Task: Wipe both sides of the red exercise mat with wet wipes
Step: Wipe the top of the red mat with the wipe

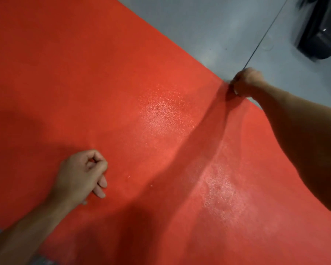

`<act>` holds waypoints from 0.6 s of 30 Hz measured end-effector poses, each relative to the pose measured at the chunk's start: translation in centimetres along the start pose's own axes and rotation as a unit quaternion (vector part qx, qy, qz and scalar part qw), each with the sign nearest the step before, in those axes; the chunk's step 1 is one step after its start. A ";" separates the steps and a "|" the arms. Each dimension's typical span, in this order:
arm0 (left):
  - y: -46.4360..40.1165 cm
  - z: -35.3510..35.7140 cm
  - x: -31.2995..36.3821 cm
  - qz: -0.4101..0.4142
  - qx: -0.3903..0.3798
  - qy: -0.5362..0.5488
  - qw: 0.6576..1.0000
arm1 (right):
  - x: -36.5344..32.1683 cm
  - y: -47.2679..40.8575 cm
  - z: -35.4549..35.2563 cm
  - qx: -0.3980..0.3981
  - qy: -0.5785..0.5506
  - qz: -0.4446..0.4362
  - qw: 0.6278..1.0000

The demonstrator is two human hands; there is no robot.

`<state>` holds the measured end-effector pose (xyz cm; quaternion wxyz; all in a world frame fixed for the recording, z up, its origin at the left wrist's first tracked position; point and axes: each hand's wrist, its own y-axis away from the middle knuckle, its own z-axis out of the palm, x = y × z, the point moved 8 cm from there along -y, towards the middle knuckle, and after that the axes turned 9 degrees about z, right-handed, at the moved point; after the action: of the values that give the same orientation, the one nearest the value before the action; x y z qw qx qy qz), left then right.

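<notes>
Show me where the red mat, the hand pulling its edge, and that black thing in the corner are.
red mat [103, 83], head view, flat middle surface.
right hand [246, 82], head view, knuckles gripping the mat's edge.
black object [319, 29], head view, blurred dark body.

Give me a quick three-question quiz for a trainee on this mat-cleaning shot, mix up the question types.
1. True or false: the right hand grips the mat at its far edge.
2. Multiple choice: the left hand is A) holding a wipe, B) on the mat with curled fingers, no wipe visible, C) off the mat on the floor.
3. Fill in: a ridge runs down the mat from the ____ hand.

Key: 1 true; 2 B; 3 right.
</notes>
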<state>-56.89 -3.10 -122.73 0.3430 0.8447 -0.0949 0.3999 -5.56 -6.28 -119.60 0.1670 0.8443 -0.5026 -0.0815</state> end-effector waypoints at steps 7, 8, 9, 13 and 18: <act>-0.1 -0.1 0.0 0.006 0.004 0.005 1.000 | 2.3 2.1 -1.9 0.067 -0.066 -0.135 0.986; -0.1 -0.1 -0.1 0.008 0.005 0.004 1.000 | 1.6 2.7 -1.6 0.056 -0.059 -0.165 0.983; -0.1 0.0 -0.1 0.008 0.006 0.003 1.000 | 1.1 3.7 -1.3 0.039 -0.064 -0.188 0.979; -0.1 0.0 0.0 0.004 0.008 0.001 1.000 | -0.2 8.9 1.1 -0.021 -0.060 -0.309 0.949; -0.1 0.1 0.0 0.004 0.017 -0.002 1.000 | -0.8 6.2 -1.7 0.088 -0.052 -0.249 0.963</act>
<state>-56.75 -3.06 -122.81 0.3267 0.8507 -0.0918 0.4014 -10.49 -7.90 -115.78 0.0400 0.9489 -0.2894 -0.1194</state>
